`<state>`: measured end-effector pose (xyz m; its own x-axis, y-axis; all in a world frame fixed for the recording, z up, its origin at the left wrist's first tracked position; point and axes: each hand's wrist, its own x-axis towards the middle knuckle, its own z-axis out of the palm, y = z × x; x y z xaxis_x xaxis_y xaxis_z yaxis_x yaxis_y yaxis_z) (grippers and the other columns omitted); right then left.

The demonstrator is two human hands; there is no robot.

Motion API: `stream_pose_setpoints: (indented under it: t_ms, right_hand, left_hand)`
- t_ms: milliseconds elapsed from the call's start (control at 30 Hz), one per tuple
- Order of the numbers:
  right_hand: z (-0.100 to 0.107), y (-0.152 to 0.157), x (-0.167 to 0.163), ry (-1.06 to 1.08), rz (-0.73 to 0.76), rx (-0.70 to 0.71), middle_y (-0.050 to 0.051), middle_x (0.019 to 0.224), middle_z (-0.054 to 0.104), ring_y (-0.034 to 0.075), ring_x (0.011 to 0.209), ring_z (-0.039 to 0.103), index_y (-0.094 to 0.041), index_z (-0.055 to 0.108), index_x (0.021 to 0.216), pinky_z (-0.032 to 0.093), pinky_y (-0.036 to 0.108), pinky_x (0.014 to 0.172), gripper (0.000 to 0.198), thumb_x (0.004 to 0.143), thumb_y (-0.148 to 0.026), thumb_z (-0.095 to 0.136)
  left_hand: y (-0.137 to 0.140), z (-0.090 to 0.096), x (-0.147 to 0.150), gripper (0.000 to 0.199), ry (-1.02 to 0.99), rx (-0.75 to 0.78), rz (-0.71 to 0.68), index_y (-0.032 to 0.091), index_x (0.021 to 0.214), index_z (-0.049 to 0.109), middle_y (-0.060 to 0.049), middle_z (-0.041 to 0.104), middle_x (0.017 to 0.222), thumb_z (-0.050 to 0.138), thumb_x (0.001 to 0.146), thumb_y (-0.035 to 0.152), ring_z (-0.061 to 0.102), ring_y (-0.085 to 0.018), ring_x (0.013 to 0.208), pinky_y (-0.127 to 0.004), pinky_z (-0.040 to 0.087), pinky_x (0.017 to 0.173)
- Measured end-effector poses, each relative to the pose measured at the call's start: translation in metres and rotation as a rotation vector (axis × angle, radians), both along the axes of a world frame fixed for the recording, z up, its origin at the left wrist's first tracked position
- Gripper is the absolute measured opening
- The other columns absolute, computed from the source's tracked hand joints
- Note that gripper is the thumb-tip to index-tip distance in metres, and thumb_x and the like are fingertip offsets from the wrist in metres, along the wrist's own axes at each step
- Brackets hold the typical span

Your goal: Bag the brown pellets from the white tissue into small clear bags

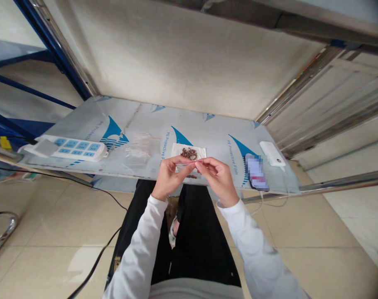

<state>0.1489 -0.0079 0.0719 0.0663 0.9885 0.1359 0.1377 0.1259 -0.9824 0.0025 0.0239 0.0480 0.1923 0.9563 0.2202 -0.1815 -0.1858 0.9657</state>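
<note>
My left hand [172,176] and my right hand [218,178] meet over the front edge of the table, thumbs and fingers pinched along the top strip of a small clear plastic bag [191,170]. Part of this bag hangs below my fingertips, and some small brownish pieces [192,176] show through it. Just beyond my hands, a pile of small bronze-coloured metal pieces [188,153] lies on a white sheet [202,150]. They are too small to name. To the left, several flat clear bags [141,146] lie overlapping on the table.
A white power strip [79,148] with a plug in it lies at the table's left. On the right are a phone [256,172] and a white power bank [271,153] with cables. The table [204,129] wears printed protective film. A wall [182,62] stands behind.
</note>
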Motion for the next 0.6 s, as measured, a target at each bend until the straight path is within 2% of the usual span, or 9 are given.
stream_pose_setpoints:
  t_ms: [100,233,400,500,600]
  right_hand:
    - [-0.003,-0.001,-0.001,0.042,-0.044,0.016,0.003,0.075,0.069,0.016,0.07,0.064,-0.018,0.065,0.077,0.052,0.028,0.068,0.021,0.077,-0.038,0.07]
    - [-0.006,-0.001,0.001,0.052,-0.115,0.016,0.002,0.074,0.067,0.014,0.066,0.062,-0.018,0.063,0.079,0.051,0.027,0.067,0.023,0.077,-0.039,0.07]
    - [-0.004,-0.003,0.0,0.1,-0.036,-0.05,0.005,0.084,0.07,0.016,0.071,0.064,-0.018,0.066,0.089,0.053,0.03,0.07,0.028,0.076,-0.043,0.069]
    - [-0.007,-0.004,-0.003,0.152,-0.047,-0.054,0.003,0.077,0.069,0.015,0.068,0.063,-0.018,0.067,0.08,0.052,0.029,0.069,0.023,0.074,-0.04,0.072]
    - [-0.013,-0.004,-0.004,0.2,-0.099,-0.035,0.0,0.068,0.067,0.013,0.062,0.06,-0.018,0.066,0.073,0.05,0.027,0.065,0.021,0.074,-0.038,0.073]
  left_hand:
    - [-0.001,-0.002,0.0,0.016,-0.013,-0.025,-0.043,0.016,0.08,0.073,-0.005,0.074,0.081,0.073,0.073,0.03,0.067,-0.017,0.076,-0.029,0.053,0.075]
    - [0.001,-0.003,-0.003,0.018,-0.054,-0.087,-0.051,0.015,0.08,0.07,-0.004,0.071,0.073,0.071,0.076,0.033,0.065,-0.014,0.069,-0.027,0.052,0.072]
    - [0.001,-0.004,-0.002,0.019,-0.027,-0.045,-0.004,0.015,0.072,0.067,-0.003,0.069,0.069,0.072,0.074,0.033,0.062,-0.013,0.066,-0.026,0.05,0.069]
    - [-0.001,-0.005,0.001,0.02,-0.026,-0.039,-0.065,0.015,0.069,0.066,-0.003,0.069,0.066,0.072,0.074,0.033,0.063,-0.014,0.065,-0.026,0.05,0.068]
    - [0.0,-0.006,0.0,0.024,-0.008,-0.058,-0.131,0.014,0.07,0.069,-0.004,0.07,0.068,0.065,0.08,0.036,0.065,-0.015,0.067,-0.027,0.051,0.071]
